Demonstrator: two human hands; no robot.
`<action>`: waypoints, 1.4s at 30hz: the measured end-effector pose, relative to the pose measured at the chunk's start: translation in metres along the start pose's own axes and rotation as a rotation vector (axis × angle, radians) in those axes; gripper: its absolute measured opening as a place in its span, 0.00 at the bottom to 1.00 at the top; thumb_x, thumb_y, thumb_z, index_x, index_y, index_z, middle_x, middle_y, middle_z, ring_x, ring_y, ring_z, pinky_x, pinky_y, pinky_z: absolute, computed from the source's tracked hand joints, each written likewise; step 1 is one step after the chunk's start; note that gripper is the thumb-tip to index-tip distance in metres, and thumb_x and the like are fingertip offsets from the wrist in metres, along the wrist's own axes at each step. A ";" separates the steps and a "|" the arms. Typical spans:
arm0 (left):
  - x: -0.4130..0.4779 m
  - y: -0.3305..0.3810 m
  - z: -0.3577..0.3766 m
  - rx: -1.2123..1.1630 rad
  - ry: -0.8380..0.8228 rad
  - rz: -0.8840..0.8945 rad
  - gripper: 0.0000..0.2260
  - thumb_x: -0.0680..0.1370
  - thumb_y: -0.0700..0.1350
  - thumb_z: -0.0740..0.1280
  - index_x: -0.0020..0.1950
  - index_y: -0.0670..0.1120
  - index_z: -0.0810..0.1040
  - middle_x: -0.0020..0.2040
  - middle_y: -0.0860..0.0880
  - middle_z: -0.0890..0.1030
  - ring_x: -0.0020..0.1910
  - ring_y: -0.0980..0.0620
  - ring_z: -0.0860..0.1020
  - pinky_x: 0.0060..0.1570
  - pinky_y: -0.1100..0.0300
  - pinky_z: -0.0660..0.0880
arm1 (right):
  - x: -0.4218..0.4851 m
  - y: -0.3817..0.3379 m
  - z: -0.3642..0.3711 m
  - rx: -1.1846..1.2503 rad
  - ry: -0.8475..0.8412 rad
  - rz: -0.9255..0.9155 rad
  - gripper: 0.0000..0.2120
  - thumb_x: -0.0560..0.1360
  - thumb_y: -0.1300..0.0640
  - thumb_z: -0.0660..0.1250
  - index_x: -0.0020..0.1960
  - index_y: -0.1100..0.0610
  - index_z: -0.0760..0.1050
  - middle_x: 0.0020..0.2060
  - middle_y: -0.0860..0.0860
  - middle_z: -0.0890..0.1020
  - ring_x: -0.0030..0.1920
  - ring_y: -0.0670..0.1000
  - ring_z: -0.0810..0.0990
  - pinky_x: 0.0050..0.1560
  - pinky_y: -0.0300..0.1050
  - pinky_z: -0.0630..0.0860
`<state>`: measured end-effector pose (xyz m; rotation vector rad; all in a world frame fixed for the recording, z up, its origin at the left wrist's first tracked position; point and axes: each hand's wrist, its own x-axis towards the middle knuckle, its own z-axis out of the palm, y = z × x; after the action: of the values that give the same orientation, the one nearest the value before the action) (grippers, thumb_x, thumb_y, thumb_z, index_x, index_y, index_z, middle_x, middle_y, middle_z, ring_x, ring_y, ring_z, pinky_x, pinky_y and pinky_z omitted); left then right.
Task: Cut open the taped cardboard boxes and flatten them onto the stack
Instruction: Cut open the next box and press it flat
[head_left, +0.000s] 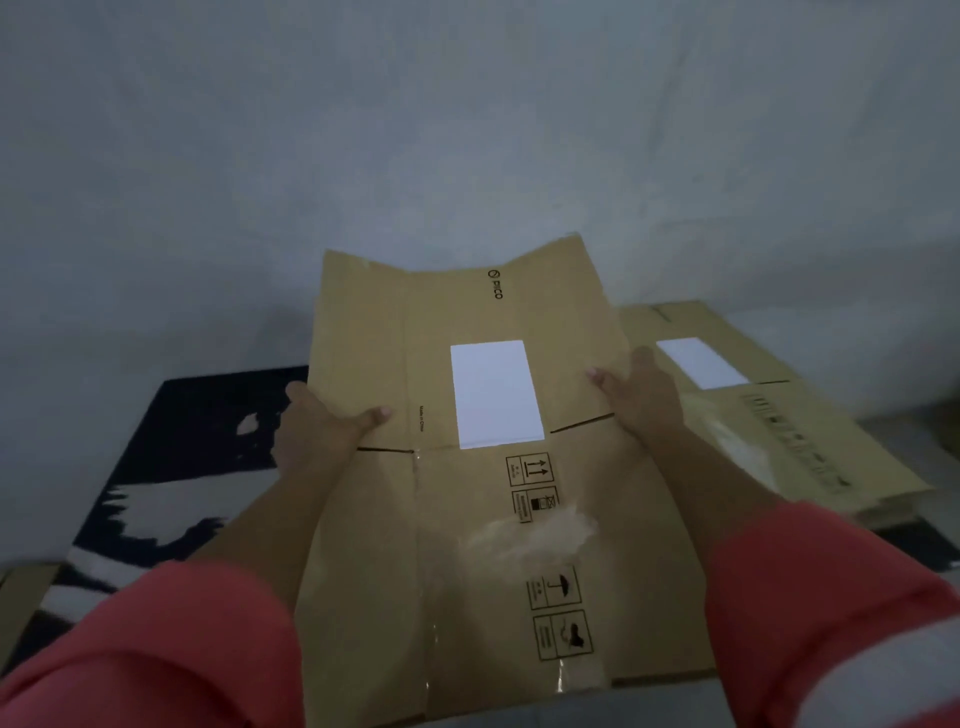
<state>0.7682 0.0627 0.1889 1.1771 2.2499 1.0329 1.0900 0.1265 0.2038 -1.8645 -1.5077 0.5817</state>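
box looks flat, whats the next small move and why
Probably swing the flattened box rightward onto the stack: the left hand and right hand grip its side edges, it is already flat, and the stack lies just to its right.

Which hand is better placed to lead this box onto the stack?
Likely the right hand: it holds the flattened box at the edge nearest the stack; the left hand holds the far edge.

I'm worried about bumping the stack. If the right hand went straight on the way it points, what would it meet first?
Probably the wall. The right hand points forward and slightly left along the flattened box it grips; the stack lies to its right, off that line. Depth is unclear.
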 end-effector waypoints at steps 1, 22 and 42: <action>-0.004 0.014 0.012 -0.018 -0.013 0.019 0.39 0.63 0.58 0.79 0.61 0.40 0.63 0.60 0.39 0.74 0.58 0.39 0.75 0.50 0.47 0.72 | 0.007 0.010 -0.015 -0.009 0.014 0.010 0.27 0.75 0.44 0.66 0.63 0.62 0.66 0.57 0.61 0.77 0.57 0.62 0.76 0.51 0.50 0.71; -0.023 0.201 0.291 -0.172 -0.272 0.056 0.32 0.70 0.55 0.76 0.62 0.39 0.64 0.61 0.41 0.74 0.59 0.42 0.74 0.46 0.55 0.70 | 0.182 0.196 -0.209 -0.203 0.119 0.144 0.24 0.75 0.42 0.66 0.56 0.63 0.70 0.45 0.55 0.74 0.43 0.54 0.70 0.43 0.45 0.64; -0.018 0.193 0.427 -0.019 -0.050 -0.305 0.40 0.64 0.67 0.74 0.65 0.43 0.71 0.62 0.43 0.74 0.61 0.41 0.74 0.57 0.45 0.74 | 0.347 0.338 -0.131 -0.092 -0.241 0.136 0.25 0.74 0.40 0.66 0.52 0.62 0.69 0.43 0.56 0.77 0.44 0.56 0.75 0.43 0.46 0.67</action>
<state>1.1503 0.3018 0.0591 0.8078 2.2833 0.8912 1.4915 0.3958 0.0694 -2.0374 -1.5907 0.8387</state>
